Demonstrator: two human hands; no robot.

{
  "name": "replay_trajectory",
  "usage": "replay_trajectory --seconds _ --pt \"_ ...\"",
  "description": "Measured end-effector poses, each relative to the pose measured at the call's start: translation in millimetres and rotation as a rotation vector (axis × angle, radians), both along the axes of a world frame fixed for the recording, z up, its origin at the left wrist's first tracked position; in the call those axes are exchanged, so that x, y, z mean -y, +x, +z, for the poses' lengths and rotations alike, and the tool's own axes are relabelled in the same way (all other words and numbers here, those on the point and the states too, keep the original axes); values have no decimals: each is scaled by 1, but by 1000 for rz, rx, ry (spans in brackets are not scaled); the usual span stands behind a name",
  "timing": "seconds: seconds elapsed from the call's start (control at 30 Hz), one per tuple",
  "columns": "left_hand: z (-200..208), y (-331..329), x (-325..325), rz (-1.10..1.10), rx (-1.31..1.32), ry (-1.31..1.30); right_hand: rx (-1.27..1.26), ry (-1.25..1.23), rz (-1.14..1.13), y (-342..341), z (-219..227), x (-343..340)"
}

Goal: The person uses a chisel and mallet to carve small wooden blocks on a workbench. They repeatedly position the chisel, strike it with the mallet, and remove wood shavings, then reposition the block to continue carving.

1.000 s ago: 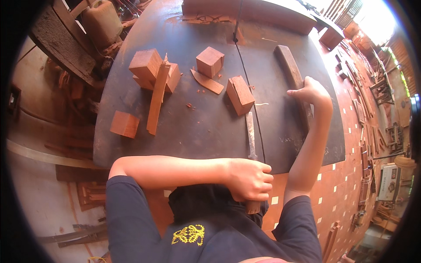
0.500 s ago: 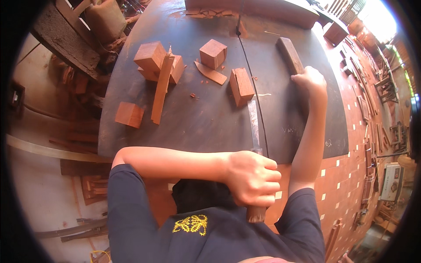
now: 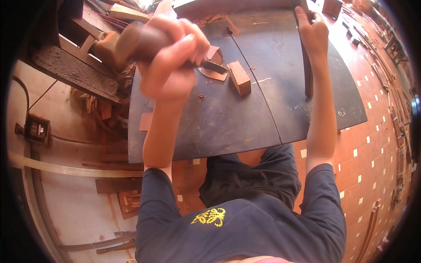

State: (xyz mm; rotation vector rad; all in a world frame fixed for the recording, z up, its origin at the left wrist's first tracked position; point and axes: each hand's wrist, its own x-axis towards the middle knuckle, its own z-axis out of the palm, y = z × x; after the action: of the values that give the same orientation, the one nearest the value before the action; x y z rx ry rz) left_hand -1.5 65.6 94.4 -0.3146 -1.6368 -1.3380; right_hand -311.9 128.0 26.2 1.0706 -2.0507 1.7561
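My left hand (image 3: 175, 57), blurred and raised over the table's left part, is closed round the wooden handle of a chisel (image 3: 215, 66). The chisel's blade slants down to the right, its tip appearing beside the upper end of a reddish wooden block (image 3: 240, 79); I cannot tell whether they touch. My right hand (image 3: 314, 33) grips a long dark wooden bar (image 3: 307, 72) at the table's right side. Another block (image 3: 215, 54) and a curved offcut (image 3: 214, 75) show partly beyond my left hand. A further block (image 3: 145, 122) peeks out behind my left forearm.
The dark tabletop (image 3: 210, 127) has a seam running across it and a few wood chips (image 3: 201, 96). A long dark board (image 3: 245, 5) lies at the far edge. Left stands a rough beam (image 3: 74, 70) near a wall socket box (image 3: 37, 128). Wood pieces line the tiled floor at right.
My left hand has swung up and left from near my body, carrying the chisel, whose blade now points right. My right hand has moved farther away with the bar. The view has shifted.
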Motion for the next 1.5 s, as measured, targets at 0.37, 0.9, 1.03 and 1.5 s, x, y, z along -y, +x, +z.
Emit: replay_trajectory --seconds 0.37,0.9,1.03,1.5 --pt "-1 -34 28 21 75 416 338 -506 78 -24 6 -22" --pt "-4 -60 27 604 12 615 296 -417 55 -25 4 -18" --pt "-7 -59 38 574 -14 678 309 -416 41 -26 5 -19" --pt "-6 -60 39 617 -25 668 300 -408 25 -29 4 -19"
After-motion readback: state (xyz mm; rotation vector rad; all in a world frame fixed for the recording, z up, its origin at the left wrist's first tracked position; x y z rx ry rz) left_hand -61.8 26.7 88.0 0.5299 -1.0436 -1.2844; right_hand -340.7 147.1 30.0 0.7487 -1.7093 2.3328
